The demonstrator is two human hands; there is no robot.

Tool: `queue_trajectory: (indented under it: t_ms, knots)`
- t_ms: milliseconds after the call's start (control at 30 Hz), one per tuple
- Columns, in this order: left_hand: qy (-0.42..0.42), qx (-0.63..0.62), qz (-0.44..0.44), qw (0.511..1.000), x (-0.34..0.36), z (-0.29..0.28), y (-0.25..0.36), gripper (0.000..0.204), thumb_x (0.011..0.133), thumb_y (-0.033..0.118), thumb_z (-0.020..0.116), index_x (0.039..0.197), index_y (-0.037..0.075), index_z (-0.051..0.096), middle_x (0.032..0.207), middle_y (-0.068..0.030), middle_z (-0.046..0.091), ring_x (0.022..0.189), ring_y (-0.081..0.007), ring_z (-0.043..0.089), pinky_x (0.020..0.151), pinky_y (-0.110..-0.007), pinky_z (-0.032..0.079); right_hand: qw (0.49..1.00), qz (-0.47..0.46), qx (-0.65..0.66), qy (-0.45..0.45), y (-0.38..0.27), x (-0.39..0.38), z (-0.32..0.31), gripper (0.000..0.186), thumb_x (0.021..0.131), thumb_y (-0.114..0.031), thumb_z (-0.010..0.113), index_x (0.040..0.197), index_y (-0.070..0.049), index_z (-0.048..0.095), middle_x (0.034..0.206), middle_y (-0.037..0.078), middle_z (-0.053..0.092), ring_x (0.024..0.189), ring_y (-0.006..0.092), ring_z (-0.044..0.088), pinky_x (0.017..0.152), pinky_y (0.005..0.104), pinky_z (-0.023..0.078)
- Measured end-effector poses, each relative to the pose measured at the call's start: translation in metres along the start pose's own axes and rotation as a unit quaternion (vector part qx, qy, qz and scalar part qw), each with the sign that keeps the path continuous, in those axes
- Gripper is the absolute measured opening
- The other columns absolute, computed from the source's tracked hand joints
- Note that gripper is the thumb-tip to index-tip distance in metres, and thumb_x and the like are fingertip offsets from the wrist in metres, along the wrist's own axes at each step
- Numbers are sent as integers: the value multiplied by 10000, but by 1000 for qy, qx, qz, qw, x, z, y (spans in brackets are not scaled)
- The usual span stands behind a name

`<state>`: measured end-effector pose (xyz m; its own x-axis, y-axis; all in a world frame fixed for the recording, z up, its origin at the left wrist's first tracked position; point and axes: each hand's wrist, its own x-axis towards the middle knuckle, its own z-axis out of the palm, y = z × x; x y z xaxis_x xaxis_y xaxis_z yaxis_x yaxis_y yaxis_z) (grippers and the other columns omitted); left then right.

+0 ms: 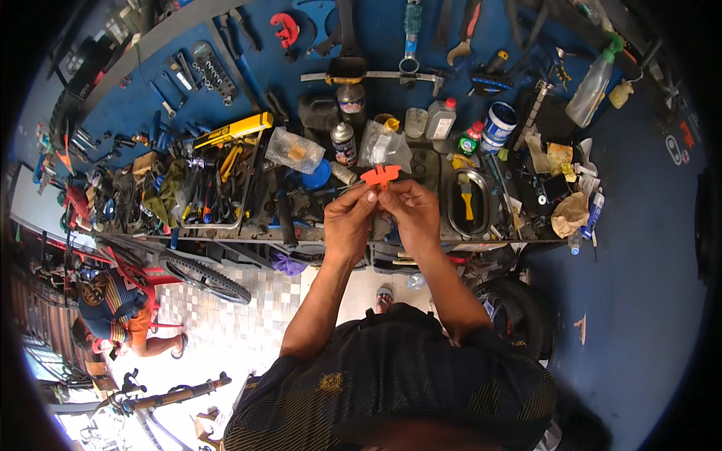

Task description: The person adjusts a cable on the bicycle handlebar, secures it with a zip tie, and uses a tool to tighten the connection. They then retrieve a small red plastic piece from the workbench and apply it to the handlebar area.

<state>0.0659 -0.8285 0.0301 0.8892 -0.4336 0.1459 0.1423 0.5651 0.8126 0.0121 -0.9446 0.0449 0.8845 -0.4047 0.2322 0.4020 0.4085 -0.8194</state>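
Observation:
A small flat orange plastic piece (380,176) with notched edges is held up over the workbench, between the fingertips of both hands. My left hand (349,218) pinches it from the left, thumb against its lower part. From the other side my right hand (413,214) grips the same piece, its thumb close beside the left one. Just beyond the hands lies a clear plastic bag (385,146). An oval metal tray (485,201) with a yellow-handled brush (466,199) sits right of my right hand. A blue round lid (316,175) is to the left.
The bench's left side carries a tray of hand tools (213,225) and a yellow case (233,130). Spray cans, a grey bottle (441,120) and a white-blue tub (499,126) stand behind. Tools hang on the blue wall. Another person (120,308) sits at the lower left near bicycles.

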Motion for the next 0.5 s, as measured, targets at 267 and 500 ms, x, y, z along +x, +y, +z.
queue_trajectory:
  t_ms: [267, 500]
  knots:
    - [-2, -91, -35, 995, 23, 18, -2, 131, 1001, 108, 680, 1042, -5, 731, 949, -50, 706, 850, -150, 653, 792, -303, 518, 845, -122, -490, -176, -64, 15, -27, 184, 853, -196, 837, 953, -58, 768, 856, 98, 727, 696, 203, 678, 636, 311, 518]
    - [34, -64, 10, 997, 34, -17, 18, 131, 1034, 132, 638, 1064, 9, 671, 886, -113, 726, 670, -162, 647, 586, -282, 520, 698, -489, -523, -5, -297, 131, 21, 162, 908, -199, 771, 984, -57, 759, 877, 47, 747, 773, 139, 689, 688, 287, 534]
